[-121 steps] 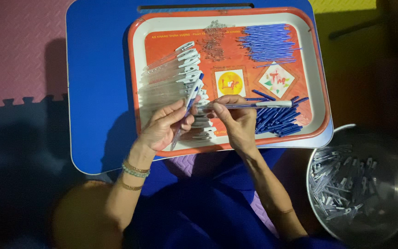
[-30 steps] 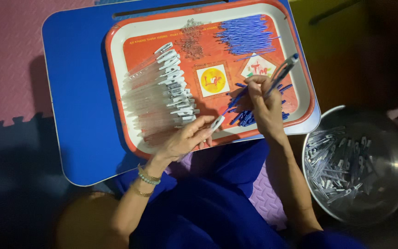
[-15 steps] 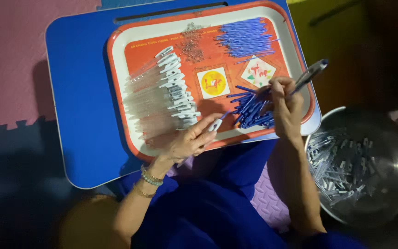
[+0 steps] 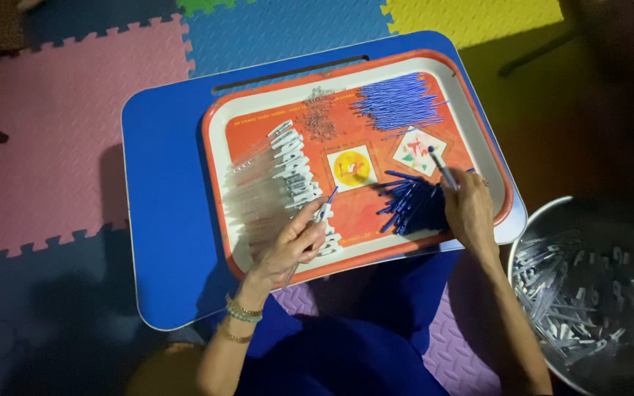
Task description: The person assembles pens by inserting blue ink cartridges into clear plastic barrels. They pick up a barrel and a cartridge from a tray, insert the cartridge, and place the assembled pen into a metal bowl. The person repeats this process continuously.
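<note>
floor mat (image 4: pixel 75 125): foam puzzle tiles in pink, blue, yellow and green, all around the tray and under everything else

tabletop (image 4: pixel 166 198): small blue lap desk with rounded corners; the tray sits on its right part

bowl (image 4: pixel 544 220): big metal one off the tray's right edge, down on the floor, loaded with finished-looking clear pens

tray (image 4: pixel 218 191): red-orange with a pale rim, two picture squares printed near its middle

clear barrels (image 4: pixel 266 198): a row of see-through pen bodies with white clips, along the tray's left side

blue caps (image 4: pixel 412 205): a loose heap of dark blue bits in the tray's lower right, just under the right hand

refills (image 4: pixel 398 101): a bundle of thin blue sticks in the tray's top right corner

springs (image 4: pixel 321 121): little wiry pile at the tray's top middle, too small to make out properly

left hand (image 4: pixel 291 246): over the tray's bottom edge, fingers clenched around a clear pen (image 4: pixel 322 213) with a blue tip poking up

right hand (image 4: pixel 467 209): at the tray's right side, fingers pinching a thin blue-tipped stick (image 4: pixel 442 167) that points up-left
</note>
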